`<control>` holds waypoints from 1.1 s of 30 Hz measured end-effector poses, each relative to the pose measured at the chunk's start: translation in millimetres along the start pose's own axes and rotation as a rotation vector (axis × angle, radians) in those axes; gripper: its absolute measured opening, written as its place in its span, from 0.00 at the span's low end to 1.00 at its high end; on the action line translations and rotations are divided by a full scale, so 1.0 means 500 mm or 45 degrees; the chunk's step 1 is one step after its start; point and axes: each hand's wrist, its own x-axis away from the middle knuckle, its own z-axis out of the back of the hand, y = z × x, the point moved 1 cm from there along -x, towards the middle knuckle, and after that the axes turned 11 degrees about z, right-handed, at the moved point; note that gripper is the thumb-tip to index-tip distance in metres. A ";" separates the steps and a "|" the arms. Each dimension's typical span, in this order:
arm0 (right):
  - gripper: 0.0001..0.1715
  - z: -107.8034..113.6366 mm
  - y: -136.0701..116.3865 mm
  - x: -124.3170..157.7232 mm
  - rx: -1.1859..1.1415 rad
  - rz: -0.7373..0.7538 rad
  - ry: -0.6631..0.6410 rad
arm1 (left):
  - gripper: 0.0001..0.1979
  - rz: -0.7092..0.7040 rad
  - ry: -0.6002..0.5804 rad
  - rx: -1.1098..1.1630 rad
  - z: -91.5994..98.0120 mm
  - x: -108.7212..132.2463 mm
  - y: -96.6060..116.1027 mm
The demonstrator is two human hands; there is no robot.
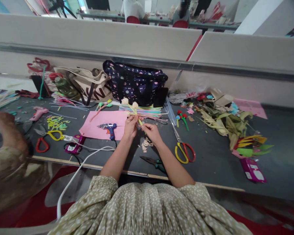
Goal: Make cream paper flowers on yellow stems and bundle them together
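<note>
The left hand point(131, 126) is closed around the thin stems of a small bunch of cream artificial flowers point(135, 105), their heads standing up just beyond its fingertips. The right hand point(150, 132) meets it from the side, thumb and forefinger drawn together on the lower end of a yellow-green strip point(140, 122) beside those stems; how firmly they press cannot be told.

The likeliest slip is in that narrow pinch: if the left fingers loosen, the slim stems could roll and the heads splay or turn. Pulling the strip too hard might crease or tear it. Just left of the grip, a blue hot-glue gun point(112, 127) lies on a pink sheet point(90, 125); if it is hot, a sideways reach could burn a finger, and a snag on its cord could drag it along. Long-nosed pliers point(150, 160), nearer the body and close to the table edge, might be knocked off by a forearm.

The flower heads look rounded and ruffled, the strip flat and leaf-like. Below the grip lie curled beige scraps point(147, 143); behind it, smooth, straight pastel sticks point(149, 111). To its right rest steel-bladed scissors point(186, 152) with looped red and yellow handles, and farther right, crinkled, papery dried husks point(215, 122).
</note>
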 end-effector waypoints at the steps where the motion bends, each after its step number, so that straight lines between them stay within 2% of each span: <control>1: 0.20 0.000 0.002 0.001 0.012 0.007 -0.005 | 0.17 0.002 -0.007 -0.001 0.000 -0.001 -0.001; 9: 0.23 0.014 0.021 0.021 -0.041 -0.093 -0.056 | 0.14 -0.008 0.047 -0.009 0.008 -0.011 -0.009; 13: 0.24 0.029 0.019 0.022 -0.061 -0.128 0.045 | 0.15 0.015 0.030 0.011 0.010 -0.014 -0.012; 16: 0.22 0.027 0.016 0.017 -0.030 -0.049 0.085 | 0.15 0.034 0.018 0.008 0.006 -0.012 -0.018; 22: 0.19 0.026 0.038 0.020 0.132 0.051 -0.170 | 0.14 0.074 0.049 -0.022 0.006 -0.003 -0.014; 24: 0.17 0.049 0.049 0.018 0.200 0.072 -0.184 | 0.14 0.059 0.069 -0.035 0.016 0.001 -0.004; 27: 0.15 0.103 0.064 -0.001 0.334 0.082 -0.050 | 0.14 0.009 0.095 -0.043 0.039 0.008 0.012; 30: 0.15 0.161 0.072 -0.041 0.434 0.109 0.119 | 0.15 -0.035 0.122 -0.042 0.062 0.023 0.024; 33: 0.14 0.197 0.074 -0.099 0.610 0.115 0.174 | 0.16 -0.048 0.154 -0.049 0.077 0.042 0.028</control>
